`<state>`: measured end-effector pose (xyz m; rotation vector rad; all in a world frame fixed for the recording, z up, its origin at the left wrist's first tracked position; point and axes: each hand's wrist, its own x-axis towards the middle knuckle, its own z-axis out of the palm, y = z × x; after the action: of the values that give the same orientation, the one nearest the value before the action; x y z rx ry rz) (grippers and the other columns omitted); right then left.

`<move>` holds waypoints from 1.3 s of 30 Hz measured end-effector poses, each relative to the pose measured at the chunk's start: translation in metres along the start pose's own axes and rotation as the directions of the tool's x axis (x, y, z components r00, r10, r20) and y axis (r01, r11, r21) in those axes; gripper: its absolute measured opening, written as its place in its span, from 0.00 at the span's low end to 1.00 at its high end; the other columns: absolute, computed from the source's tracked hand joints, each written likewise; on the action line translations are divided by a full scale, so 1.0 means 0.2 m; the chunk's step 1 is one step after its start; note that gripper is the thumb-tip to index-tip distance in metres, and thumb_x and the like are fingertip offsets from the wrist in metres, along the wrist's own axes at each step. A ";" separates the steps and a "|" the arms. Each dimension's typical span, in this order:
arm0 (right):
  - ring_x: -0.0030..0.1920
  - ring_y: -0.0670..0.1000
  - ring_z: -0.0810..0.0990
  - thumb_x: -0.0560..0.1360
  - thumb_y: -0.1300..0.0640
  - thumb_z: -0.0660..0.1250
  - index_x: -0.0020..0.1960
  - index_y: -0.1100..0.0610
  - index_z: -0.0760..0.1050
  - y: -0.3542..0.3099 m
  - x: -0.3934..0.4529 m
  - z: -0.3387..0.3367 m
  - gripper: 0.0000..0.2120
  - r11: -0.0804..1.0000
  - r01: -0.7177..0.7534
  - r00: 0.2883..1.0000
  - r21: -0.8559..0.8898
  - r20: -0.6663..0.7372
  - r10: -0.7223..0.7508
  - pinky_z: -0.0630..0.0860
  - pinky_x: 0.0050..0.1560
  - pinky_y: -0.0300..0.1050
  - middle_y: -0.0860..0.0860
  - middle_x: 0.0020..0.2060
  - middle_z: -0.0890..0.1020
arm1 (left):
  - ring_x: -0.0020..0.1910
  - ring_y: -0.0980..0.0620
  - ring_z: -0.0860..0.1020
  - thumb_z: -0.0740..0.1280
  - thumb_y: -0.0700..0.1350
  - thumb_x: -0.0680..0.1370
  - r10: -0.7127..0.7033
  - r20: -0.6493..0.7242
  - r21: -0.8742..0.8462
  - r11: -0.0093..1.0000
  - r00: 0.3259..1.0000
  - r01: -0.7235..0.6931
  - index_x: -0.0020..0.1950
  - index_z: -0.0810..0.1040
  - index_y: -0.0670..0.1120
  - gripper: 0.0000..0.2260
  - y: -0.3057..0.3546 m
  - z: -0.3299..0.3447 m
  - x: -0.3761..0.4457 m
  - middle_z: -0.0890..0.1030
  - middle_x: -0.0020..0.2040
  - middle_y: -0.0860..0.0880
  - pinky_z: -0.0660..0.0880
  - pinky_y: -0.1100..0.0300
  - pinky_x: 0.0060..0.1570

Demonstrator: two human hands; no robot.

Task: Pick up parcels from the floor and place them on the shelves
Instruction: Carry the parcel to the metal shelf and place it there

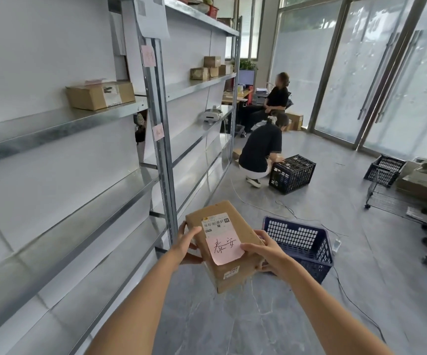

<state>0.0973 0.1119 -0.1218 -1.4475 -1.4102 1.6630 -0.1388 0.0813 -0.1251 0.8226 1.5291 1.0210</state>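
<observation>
The galvanised steel shelving [61, 124] along the left wall carries a labelled brown cardboard box [99, 95] and, farther along, small stacked cartons [211, 67], while the grey marbled floor [233, 316] bears a dark-blue plastic crate [302, 245].

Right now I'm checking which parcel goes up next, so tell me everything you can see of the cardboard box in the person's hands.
The brown cardboard box is oblong, closed and tilted, held above the grey floor beside the metal shelving. Its top carries a white barcode label and a pink paper note with handwritten characters; a small sticker sits on the near side. The left hand grips its left edge, and the right hand holds its right side, thumb on the note.
</observation>
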 end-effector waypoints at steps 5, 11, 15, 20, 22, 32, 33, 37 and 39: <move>0.46 0.51 0.77 0.70 0.58 0.73 0.62 0.50 0.71 -0.06 0.33 -0.08 0.23 1.000 0.021 0.994 -0.002 -0.107 -0.021 0.77 0.57 0.58 0.51 0.51 0.76 | 0.61 0.39 0.73 0.70 0.47 0.75 -0.043 -0.048 -0.171 0.985 0.998 0.034 0.64 0.62 0.52 0.22 0.10 0.04 0.27 0.73 0.58 0.43 0.83 0.46 0.37; 0.61 0.57 0.75 0.58 0.50 0.81 0.70 0.52 0.61 -0.11 0.80 -0.21 0.47 0.997 -0.011 0.968 -0.072 -0.250 -0.007 0.76 0.62 0.55 0.56 0.62 0.71 | 0.59 0.35 0.77 0.71 0.43 0.74 -0.063 -0.148 -0.117 0.992 0.987 0.046 0.58 0.63 0.47 0.20 0.17 0.12 0.65 0.73 0.62 0.41 0.82 0.43 0.48; 0.46 0.52 0.75 0.63 0.49 0.79 0.56 0.59 0.63 -0.20 1.11 -0.34 0.32 0.996 -0.089 0.966 -0.023 -0.244 0.081 0.73 0.43 0.43 0.54 0.49 0.72 | 0.54 0.39 0.80 0.71 0.48 0.74 -0.082 -0.208 -0.014 0.997 0.975 0.081 0.65 0.62 0.45 0.26 0.22 0.17 0.85 0.75 0.63 0.39 0.82 0.50 0.44; 0.47 0.52 0.80 0.63 0.46 0.77 0.57 0.61 0.73 -0.37 1.46 -0.41 0.30 0.996 0.001 0.994 -0.089 -0.106 -0.010 0.79 0.44 0.46 0.54 0.50 0.81 | 0.60 0.47 0.75 0.70 0.55 0.73 -0.051 -0.243 0.123 0.989 0.969 0.083 0.72 0.64 0.48 0.31 0.33 0.18 1.06 0.75 0.66 0.46 0.71 0.51 0.65; 0.53 0.55 0.80 0.66 0.53 0.77 0.65 0.59 0.70 -0.47 1.53 -0.40 0.31 0.997 0.025 1.000 -0.078 0.004 -0.025 0.80 0.48 0.53 0.53 0.56 0.80 | 0.62 0.47 0.74 0.68 0.52 0.75 -0.045 -0.256 0.112 0.991 0.966 0.076 0.72 0.66 0.49 0.27 0.37 0.16 1.13 0.75 0.67 0.47 0.70 0.52 0.66; 0.70 0.55 0.66 0.42 0.49 0.79 0.75 0.50 0.50 -0.81 2.02 -0.20 0.66 0.915 0.277 0.911 -0.292 0.383 -0.153 0.66 0.71 0.56 0.53 0.68 0.68 | 0.68 0.46 0.71 0.72 0.49 0.73 -0.063 -0.373 0.051 0.995 0.926 0.089 0.73 0.60 0.50 0.32 0.58 -0.06 1.47 0.72 0.68 0.48 0.69 0.49 0.66; 0.69 0.55 0.67 0.42 0.50 0.78 0.75 0.51 0.49 -0.84 2.06 -0.16 0.66 0.904 0.302 0.898 -0.301 0.409 -0.164 0.67 0.71 0.56 0.53 0.67 0.68 | 0.67 0.45 0.71 0.73 0.49 0.72 -0.063 -0.392 0.044 0.995 0.918 0.087 0.73 0.60 0.50 0.33 0.60 -0.10 1.51 0.72 0.69 0.48 0.69 0.48 0.66; 0.68 0.56 0.68 0.43 0.53 0.79 0.76 0.52 0.47 -0.99 2.30 0.03 0.67 0.867 0.354 0.865 -0.350 0.475 -0.161 0.69 0.69 0.59 0.51 0.63 0.68 | 0.68 0.46 0.70 0.77 0.47 0.68 -0.060 -0.476 0.006 0.997 0.878 0.071 0.74 0.58 0.49 0.40 0.66 -0.29 1.65 0.71 0.69 0.47 0.69 0.48 0.67; 0.69 0.58 0.68 0.51 0.62 0.81 0.76 0.52 0.48 -1.06 2.40 0.13 0.63 0.857 0.370 0.840 -0.359 0.523 -0.144 0.70 0.68 0.60 0.53 0.64 0.69 | 0.68 0.46 0.70 0.79 0.46 0.65 -0.069 -0.527 0.021 0.995 0.847 0.094 0.72 0.59 0.47 0.41 0.67 -0.38 1.68 0.72 0.69 0.46 0.70 0.48 0.68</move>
<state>-0.1193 0.5899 -0.1156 -1.0015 -2.2884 1.6448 -0.2801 0.4235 -0.1294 0.5174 2.0398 1.2143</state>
